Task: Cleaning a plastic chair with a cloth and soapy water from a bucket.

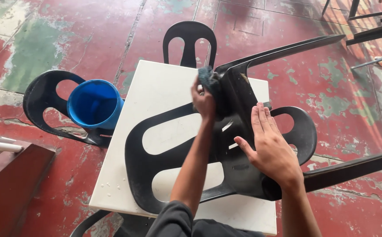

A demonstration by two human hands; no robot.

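Note:
A black plastic chair (164,166) lies on its side on a white square table (156,87), its legs pointing right. My left hand (204,103) grips a dark blue-grey scrub cloth (207,75) and presses it against the chair's underside near a leg joint. Flat on the chair's seat underside lies my right hand (270,147), fingers spread, holding nothing.
A blue bucket (95,104) sits on another black chair (46,101) left of the table. A third black chair back (189,41) stands behind the table. Dark metal furniture legs (375,30) are at top right. The floor is worn red and green paint. A reddish ledge (11,184) is at bottom left.

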